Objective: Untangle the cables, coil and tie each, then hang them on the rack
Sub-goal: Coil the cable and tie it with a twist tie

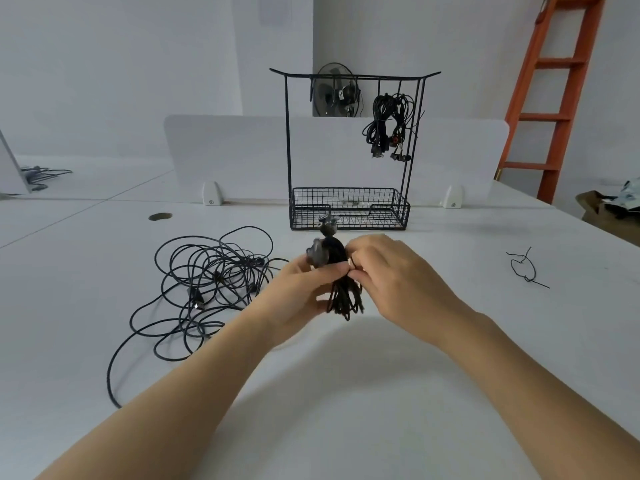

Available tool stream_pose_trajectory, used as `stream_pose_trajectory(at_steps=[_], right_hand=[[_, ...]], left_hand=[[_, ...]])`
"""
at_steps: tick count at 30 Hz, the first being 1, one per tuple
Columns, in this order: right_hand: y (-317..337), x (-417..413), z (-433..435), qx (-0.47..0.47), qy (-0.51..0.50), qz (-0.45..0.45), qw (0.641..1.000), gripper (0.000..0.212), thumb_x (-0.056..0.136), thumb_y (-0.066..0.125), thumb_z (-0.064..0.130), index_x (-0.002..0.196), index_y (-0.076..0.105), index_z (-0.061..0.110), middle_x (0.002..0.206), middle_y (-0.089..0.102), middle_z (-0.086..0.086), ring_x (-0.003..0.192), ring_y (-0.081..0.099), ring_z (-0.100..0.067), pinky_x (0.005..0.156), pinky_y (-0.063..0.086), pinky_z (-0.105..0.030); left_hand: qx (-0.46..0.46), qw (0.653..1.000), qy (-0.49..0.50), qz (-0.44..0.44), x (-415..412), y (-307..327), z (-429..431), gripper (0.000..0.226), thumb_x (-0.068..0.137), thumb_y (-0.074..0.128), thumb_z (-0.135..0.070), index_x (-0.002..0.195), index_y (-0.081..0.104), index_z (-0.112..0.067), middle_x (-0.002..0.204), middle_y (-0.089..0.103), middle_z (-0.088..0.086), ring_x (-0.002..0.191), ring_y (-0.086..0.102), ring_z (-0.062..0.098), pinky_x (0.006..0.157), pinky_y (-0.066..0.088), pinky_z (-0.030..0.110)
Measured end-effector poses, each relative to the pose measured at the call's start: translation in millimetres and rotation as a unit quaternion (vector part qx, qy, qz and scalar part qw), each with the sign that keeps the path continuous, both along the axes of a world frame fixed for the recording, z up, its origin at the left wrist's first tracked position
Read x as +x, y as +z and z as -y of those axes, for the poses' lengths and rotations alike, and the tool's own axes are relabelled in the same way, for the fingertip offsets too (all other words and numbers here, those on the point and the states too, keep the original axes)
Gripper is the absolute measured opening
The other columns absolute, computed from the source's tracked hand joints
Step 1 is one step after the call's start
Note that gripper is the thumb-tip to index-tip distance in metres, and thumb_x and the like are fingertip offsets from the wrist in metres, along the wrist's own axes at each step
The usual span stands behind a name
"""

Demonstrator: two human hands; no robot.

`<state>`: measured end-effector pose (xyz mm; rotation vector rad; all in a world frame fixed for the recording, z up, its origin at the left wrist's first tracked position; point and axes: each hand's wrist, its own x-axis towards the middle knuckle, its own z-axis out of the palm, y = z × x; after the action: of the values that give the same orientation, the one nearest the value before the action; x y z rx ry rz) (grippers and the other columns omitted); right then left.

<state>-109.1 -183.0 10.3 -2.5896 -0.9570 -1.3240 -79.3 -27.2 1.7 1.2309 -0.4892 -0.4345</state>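
Fingers [341,270] of both hands pinched tight at the waist of a coiled black cable [341,289], right over the middle of the white desk [346,393]. Left hand [294,292] wraps the bundle from the side, thumb pressing across it; right hand [391,271] nips in at the same spot with its fingertips bunched together. Loops hang down below the grip, and two blurred plugs [323,244] poke up above it.

Off to the left, lying flat on the desk, a loose tangle of black cables [207,289] sprawls in wide loops, one strand trailing toward the near edge. Well off to the right sits a thin black twist tie [524,268], alone.

Straight ahead stands the black wire rack [349,140], its basket base on the desk. One bundle of tied cables [389,124] already hangs from the top bar, right side, plugs dangling. Behind that, a white divider panel [235,150], and an orange ladder [554,98] at far right.
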Motion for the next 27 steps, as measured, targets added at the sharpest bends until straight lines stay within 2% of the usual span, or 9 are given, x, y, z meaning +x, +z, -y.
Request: stream_pose_trajectory(at_steps=[4, 7, 10, 12, 15, 19, 21, 23, 27], right_hand=[[-2.2, 1.7, -1.5, 0.117, 0.024, -0.083, 0.989, 0.014, 0.088, 0.044, 0.021, 0.082, 0.048, 0.009, 0.086, 0.055, -0.007, 0.081, 0.043, -0.012, 0.070, 0.037, -0.022], [9.3, -4.1, -3.7, 0.315, 0.043, -0.328, 0.890, 0.020, 0.095, 0.045, 0.016, 0.074, 0.046, 0.013, 0.074, 0.049, 0.006, 0.062, 0.045, 0.002, 0.060, 0.035, -0.013], [14.4, -6.2, 3.3, 0.411, 0.110, -0.512, 0.746, 0.024, 0.096, 0.042, 0.008, 0.072, 0.047, 0.010, 0.054, 0.054, 0.007, 0.047, 0.047, -0.002, 0.052, 0.034, -0.019], [14.7, -7.9, 6.1, 0.429, 0.146, -0.554, 0.699, 0.024, 0.096, 0.041, 0.008, 0.073, 0.047, 0.007, 0.052, 0.054, 0.007, 0.045, 0.048, -0.006, 0.049, 0.035, -0.020], [14.6, -4.2, 5.9, 0.479, 0.137, -0.489, 0.716, 0.024, 0.096, 0.040, 0.006, 0.074, 0.048, 0.009, 0.059, 0.056, 0.003, 0.051, 0.053, -0.006, 0.053, 0.042, -0.020], [11.1, -2.3, 7.5, 0.415, 0.041, -0.284, 0.864, 0.026, 0.094, 0.045, 0.006, 0.071, 0.044, 0.017, 0.066, 0.055, 0.005, 0.059, 0.057, -0.004, 0.059, 0.043, -0.015], [4.0, -3.9, 5.3, 0.304, 0.003, -0.189, 0.934, 0.016, 0.093, 0.049, 0.014, 0.077, 0.050, 0.013, 0.071, 0.059, -0.001, 0.067, 0.058, -0.023, 0.063, 0.041, -0.027], [-5.2, -1.9, 1.5, 0.183, -0.007, -0.109, 0.977, 0.021, 0.089, 0.046, 0.021, 0.083, 0.055, 0.004, 0.075, 0.062, -0.008, 0.063, 0.059, -0.030, 0.057, 0.048, -0.033], [-13.5, 5.4, 2.9, 0.094, 0.011, -0.038, 0.995, 0.007, 0.089, 0.043, 0.017, 0.086, 0.048, 0.013, 0.070, 0.060, -0.007, 0.056, 0.055, -0.026, 0.052, 0.042, -0.030]], left_hand=[[-0.057, 0.995, 0.033, 0.078, 3.7, -0.8, 1.4, 0.028, 0.067, 0.067, -0.001, 0.091, 0.058, -0.012, 0.082, 0.062, 0.002, 0.080, 0.058, 0.015, 0.070, 0.047, 0.025], [0.009, 0.950, 0.152, 0.273, -0.7, -2.9, 4.1, 0.041, 0.070, 0.064, 0.010, 0.093, 0.057, -0.022, 0.093, 0.059, -0.002, 0.086, 0.057, 0.013, 0.079, 0.043, 0.027], [0.146, 0.686, 0.270, 0.659, 4.3, -11.8, 2.7, 0.039, 0.074, 0.050, 0.004, 0.102, 0.053, -0.024, 0.113, 0.046, 0.002, 0.111, 0.047, 0.021, 0.095, 0.039, 0.020], [0.183, 0.607, 0.263, 0.727, 7.3, -13.9, 2.5, 0.037, 0.078, 0.045, 0.001, 0.107, 0.051, -0.019, 0.120, 0.040, 0.008, 0.119, 0.040, 0.029, 0.102, 0.034, 0.028], [0.183, 0.654, 0.245, 0.692, 5.5, -10.3, -0.8, 0.057, 0.067, 0.037, 0.004, 0.119, 0.046, -0.018, 0.127, 0.038, 0.007, 0.127, 0.035, 0.027, 0.108, 0.030, 0.033], [0.096, 0.875, 0.299, 0.367, -8.7, 6.9, -2.4, 0.042, 0.079, 0.044, -0.001, 0.105, 0.052, -0.033, 0.111, 0.053, -0.009, 0.102, 0.049, -0.008, 0.092, 0.037, 0.011], [0.090, 0.947, 0.252, 0.180, -8.8, 13.3, -1.2, 0.011, 0.094, 0.049, -0.020, 0.095, 0.059, -0.024, 0.097, 0.060, -0.003, 0.080, 0.058, 0.003, 0.074, 0.045, 0.021], [0.141, 0.965, 0.193, 0.110, -6.1, 10.8, -1.0, 0.029, 0.093, 0.047, -0.036, 0.097, 0.062, -0.012, 0.091, 0.065, 0.006, 0.071, 0.061, 0.014, 0.064, 0.048, 0.029], [0.104, 0.973, 0.174, 0.110, -5.8, 10.6, -2.1, 0.033, 0.091, 0.052, -0.039, 0.092, 0.065, -0.008, 0.081, 0.068, 0.003, 0.071, 0.064, 0.017, 0.062, 0.052, 0.031]])
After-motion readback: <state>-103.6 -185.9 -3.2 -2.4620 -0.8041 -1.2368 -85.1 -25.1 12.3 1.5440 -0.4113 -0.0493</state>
